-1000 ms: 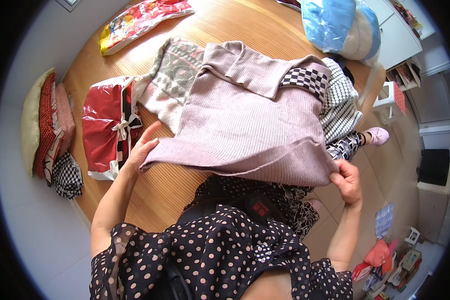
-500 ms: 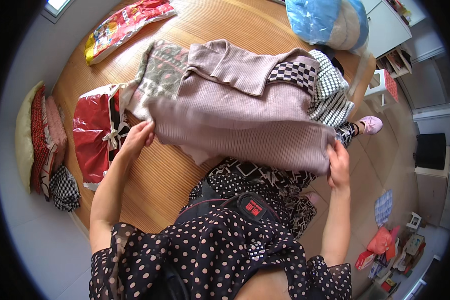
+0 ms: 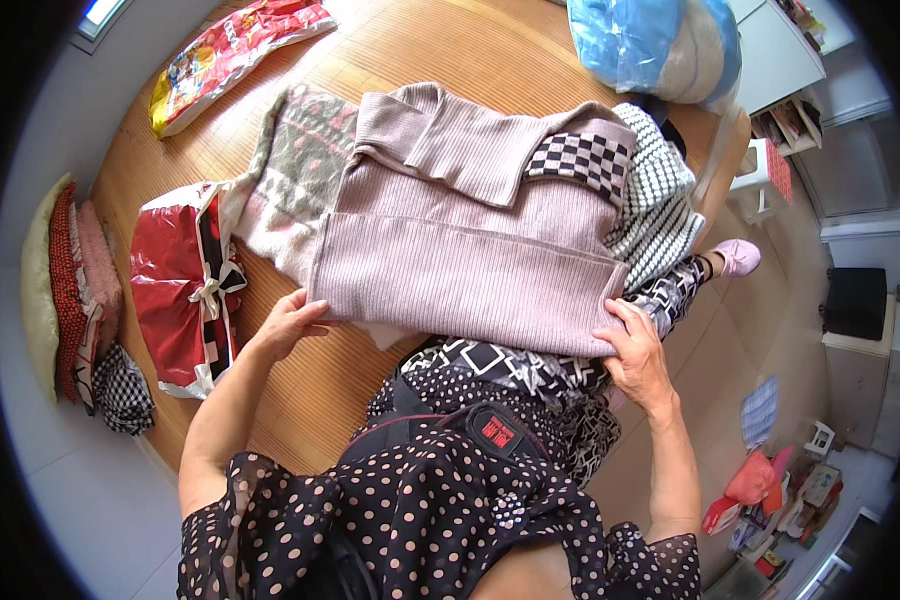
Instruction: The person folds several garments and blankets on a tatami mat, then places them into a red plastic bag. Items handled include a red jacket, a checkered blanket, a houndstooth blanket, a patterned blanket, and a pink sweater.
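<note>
A mauve ribbed knit sweater [image 3: 470, 275] lies in front of me on a wooden surface [image 3: 280, 415], its lower part folded up across the body. One sleeve crosses the top, and a black-and-white checkered band [image 3: 582, 165] shows at the upper right. At the lower left corner of the fold, my left hand [image 3: 288, 325] touches the edge with loosely spread fingers. My right hand [image 3: 635, 355] rests thumb and fingers apart on the lower right corner. Beneath the sweater, a grey-and-pink patterned knit [image 3: 300, 180] sticks out leftward and a black-and-white textured knit [image 3: 658, 205] rightward.
A red plastic-wrapped package [image 3: 175, 285] with a white tie lies left. Beyond it is a red-and-yellow plastic bag [image 3: 232, 62]. A blue-and-white bagged bundle [image 3: 660, 50] stands far right. Cushions [image 3: 65, 290] lean against the left wall. A white stool [image 3: 760, 180] stands on the floor.
The sweater's lower part has come down from a raised, blurred position and now lies flat. My right hand moved left and my left hand came slightly nearer, both loosening their hold.
</note>
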A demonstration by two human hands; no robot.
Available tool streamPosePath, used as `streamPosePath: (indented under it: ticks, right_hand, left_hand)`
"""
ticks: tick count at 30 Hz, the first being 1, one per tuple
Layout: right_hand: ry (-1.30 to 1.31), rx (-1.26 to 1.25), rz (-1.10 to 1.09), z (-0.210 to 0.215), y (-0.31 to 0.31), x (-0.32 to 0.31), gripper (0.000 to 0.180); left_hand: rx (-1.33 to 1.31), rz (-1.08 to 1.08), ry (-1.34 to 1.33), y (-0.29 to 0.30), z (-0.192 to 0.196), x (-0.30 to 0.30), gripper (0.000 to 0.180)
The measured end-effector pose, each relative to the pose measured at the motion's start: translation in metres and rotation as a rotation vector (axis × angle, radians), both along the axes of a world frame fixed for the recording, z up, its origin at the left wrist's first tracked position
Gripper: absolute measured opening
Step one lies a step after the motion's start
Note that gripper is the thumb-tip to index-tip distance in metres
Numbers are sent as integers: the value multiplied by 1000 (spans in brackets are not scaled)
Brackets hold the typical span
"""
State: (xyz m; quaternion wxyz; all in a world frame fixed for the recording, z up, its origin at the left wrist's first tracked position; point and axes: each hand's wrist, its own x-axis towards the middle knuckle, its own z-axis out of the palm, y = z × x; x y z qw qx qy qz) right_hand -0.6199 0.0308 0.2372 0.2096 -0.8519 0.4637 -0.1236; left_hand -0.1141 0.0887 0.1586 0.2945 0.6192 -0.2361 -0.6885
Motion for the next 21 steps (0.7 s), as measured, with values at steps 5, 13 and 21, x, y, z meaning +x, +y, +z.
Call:
streamPosePath:
  ticks: [5,13,21]
  right_hand:
    - [-444,374,-262,55,-72,0,20]
    - [-611,134,-677,-21,-256,1,47]
    - [-830,895,-798,-25,-225,0,46]
  left_hand:
    - [-347,197,55,-66,34,29,36]
    - [-582,273,-290,-258,27,-13,57]
    - [-492,77,-732,-199,-16,-40,58]
